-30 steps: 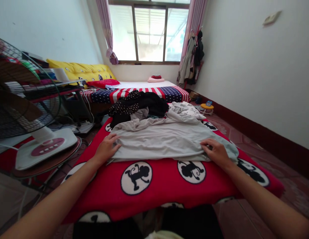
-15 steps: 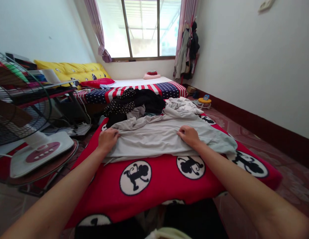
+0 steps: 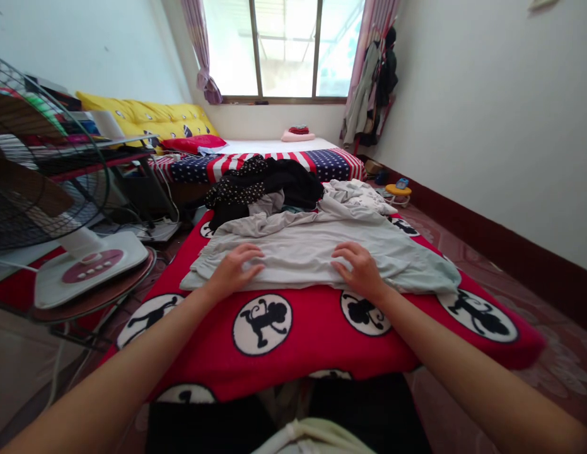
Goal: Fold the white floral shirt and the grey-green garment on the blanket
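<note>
A light grey garment lies spread sideways across a red blanket with round monkey prints. Its surface is wrinkled, and its far edge is bunched. My left hand rests on or just over the left part of the cloth, thumb and fingers apart. Over the middle of the same cloth is my right hand, fingers spread and slightly curled. Neither hand grips anything. Behind the garment sits a heap of black clothes, some with white dots. A white patterned cloth lies beside the heap.
On the left, a fan stands on a round stool, next to a cluttered desk. Behind the heap is a bed with a flag-patterned cover. A yellow stool stands by the right wall.
My left hand has let go of the garment's left end and moved right. My right hand has opened from its pinch. The garment's left end now lies flatter; the view has shifted slightly.
</note>
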Tool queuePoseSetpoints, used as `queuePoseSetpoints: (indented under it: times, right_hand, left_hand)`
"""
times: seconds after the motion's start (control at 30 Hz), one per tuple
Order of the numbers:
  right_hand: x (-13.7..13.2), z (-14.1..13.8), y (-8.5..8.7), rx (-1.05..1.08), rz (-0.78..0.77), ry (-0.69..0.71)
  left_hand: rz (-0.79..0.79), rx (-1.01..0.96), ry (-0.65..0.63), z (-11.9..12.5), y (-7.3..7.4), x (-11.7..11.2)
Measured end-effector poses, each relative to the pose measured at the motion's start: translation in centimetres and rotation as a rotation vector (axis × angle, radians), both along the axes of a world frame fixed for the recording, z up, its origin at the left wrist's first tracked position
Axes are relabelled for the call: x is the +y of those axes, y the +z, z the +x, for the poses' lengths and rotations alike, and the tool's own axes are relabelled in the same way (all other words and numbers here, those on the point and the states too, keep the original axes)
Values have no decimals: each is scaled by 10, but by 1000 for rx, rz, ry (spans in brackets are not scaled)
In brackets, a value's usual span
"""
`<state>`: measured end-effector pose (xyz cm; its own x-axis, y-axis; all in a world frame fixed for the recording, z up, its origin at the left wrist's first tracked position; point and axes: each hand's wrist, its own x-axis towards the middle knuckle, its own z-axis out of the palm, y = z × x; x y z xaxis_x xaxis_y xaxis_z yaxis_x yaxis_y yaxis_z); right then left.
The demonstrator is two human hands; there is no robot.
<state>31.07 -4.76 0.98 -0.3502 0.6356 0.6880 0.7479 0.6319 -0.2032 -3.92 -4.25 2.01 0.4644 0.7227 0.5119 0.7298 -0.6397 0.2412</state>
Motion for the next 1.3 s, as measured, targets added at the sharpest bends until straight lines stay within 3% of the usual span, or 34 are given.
queuePoseSetpoints:
  times: [0.1,0.2,0.33,0.53,0.73,0.83,0.9,1.03,1.13,1.23,1.3]
  right_hand:
    - [-22,2,0,-158,-37,117]
    - [-34,10,-7,-282,-70,113]
    - [-34,16,-10,-373,-46,51]
    - [-33,18,-1,-352,10,65]
    - [-49,19,-7,-270,-191,94]
    - [-58,15,-6,-229,-220,76]
    - [-60,10,-4,-194,-233,58]
    - [-57,12,-3,-108,-280,19]
    - [-49,37,0,-3,-223,-116]
    - [-33,74,5,87,-102,-348]
    - [-20,95,8,83,-81,-456]
  left_hand:
    - [0,155,-186,15,-3,-27]
    - [58,231,-167,19,-10,-38]
    - [137,322,-127,12,-14,-33]
    - [178,324,-128,5,2,-32]
    - [-79,453,-85,16,21,-46]
    - [-131,395,5,37,31,-45]
    - [-144,247,-16,60,31,-39]
    - [-224,-159,-251,116,12,-23]
    - [-272,-303,-315,145,-9,-14]
    - [-282,-314,-198,156,-20,-9]
    - [-288,-246,-82,161,-19,-6]
